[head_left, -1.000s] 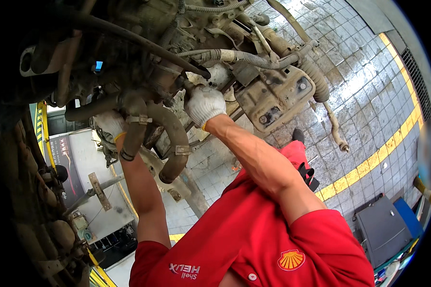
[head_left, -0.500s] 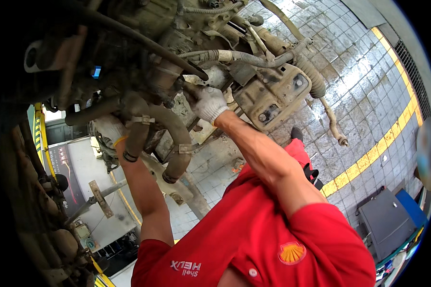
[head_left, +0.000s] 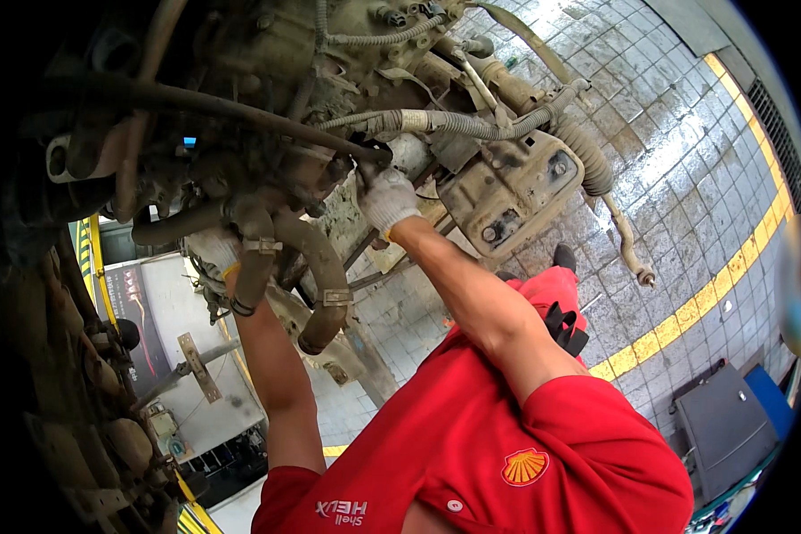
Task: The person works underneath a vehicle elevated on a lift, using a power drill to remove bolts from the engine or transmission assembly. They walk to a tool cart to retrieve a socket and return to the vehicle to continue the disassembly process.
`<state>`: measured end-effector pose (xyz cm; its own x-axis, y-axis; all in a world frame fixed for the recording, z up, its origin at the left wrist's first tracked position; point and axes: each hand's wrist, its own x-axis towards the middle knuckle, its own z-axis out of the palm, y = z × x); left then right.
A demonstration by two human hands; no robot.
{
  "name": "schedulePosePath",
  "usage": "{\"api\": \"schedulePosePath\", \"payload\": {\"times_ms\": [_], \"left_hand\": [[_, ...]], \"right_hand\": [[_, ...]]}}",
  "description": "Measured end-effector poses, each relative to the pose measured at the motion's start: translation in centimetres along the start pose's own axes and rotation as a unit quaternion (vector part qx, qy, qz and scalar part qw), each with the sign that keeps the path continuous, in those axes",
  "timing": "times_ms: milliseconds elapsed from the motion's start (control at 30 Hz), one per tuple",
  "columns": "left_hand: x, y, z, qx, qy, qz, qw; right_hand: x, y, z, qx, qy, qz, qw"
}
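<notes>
My right hand (head_left: 384, 194), in a white knit glove, is closed on a part just below the end of a dark rod (head_left: 231, 114); that part is hidden by the fingers. Beside it sits a dirty metal bracket plate (head_left: 513, 191). My left hand (head_left: 209, 246), also gloved, reaches behind a dark rubber hose (head_left: 256, 267) with clamps; its fingers are out of sight. A second curved hose (head_left: 327, 285) hangs between my forearms. Above, a corrugated sleeved line (head_left: 472, 125) runs across the grimy underside of the engine (head_left: 276, 44).
Dark underbody parts (head_left: 89, 374) fill the left edge. A yellow lift post (head_left: 100, 276) and white board (head_left: 178, 320) stand lower left. A bellows boot with rod (head_left: 630, 251) hangs right. Tiled floor (head_left: 667, 160) has a yellow line (head_left: 690, 311); a grey case (head_left: 721, 418) lies lower right.
The view has shifted slightly, so the car parts appear lower. My right hand has moved a little closer to the rod's end and turned slightly. My left hand stays behind the hose.
</notes>
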<state>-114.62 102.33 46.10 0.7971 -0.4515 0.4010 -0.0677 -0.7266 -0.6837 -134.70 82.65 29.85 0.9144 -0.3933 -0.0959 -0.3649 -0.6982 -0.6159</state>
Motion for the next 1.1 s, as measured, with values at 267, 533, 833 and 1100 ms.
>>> {"api": "schedulePosePath", "payload": {"times_ms": [267, 533, 833, 1100], "left_hand": [[0.5, 0.9, -1.1, 0.075, -0.015, 0.007, 0.997], [1.3, 0.7, 1.1, 0.128, -0.005, 0.012, 0.992], [0.4, 0.7, 0.4, 0.025, 0.008, 0.000, 1.000], [0.1, 0.3, 0.2, -0.016, 0.023, -0.001, 1.000]], "right_hand": [[1.0, 1.5, 1.2, -0.012, -0.013, -0.035, 0.999], [1.8, 0.0, -1.7, 0.126, 0.038, 0.065, 0.989], [0.1, 1.6, -0.3, -0.031, 0.020, -0.023, 0.999], [1.1, 1.5, 1.2, 0.022, 0.079, 0.009, 0.997]]}}
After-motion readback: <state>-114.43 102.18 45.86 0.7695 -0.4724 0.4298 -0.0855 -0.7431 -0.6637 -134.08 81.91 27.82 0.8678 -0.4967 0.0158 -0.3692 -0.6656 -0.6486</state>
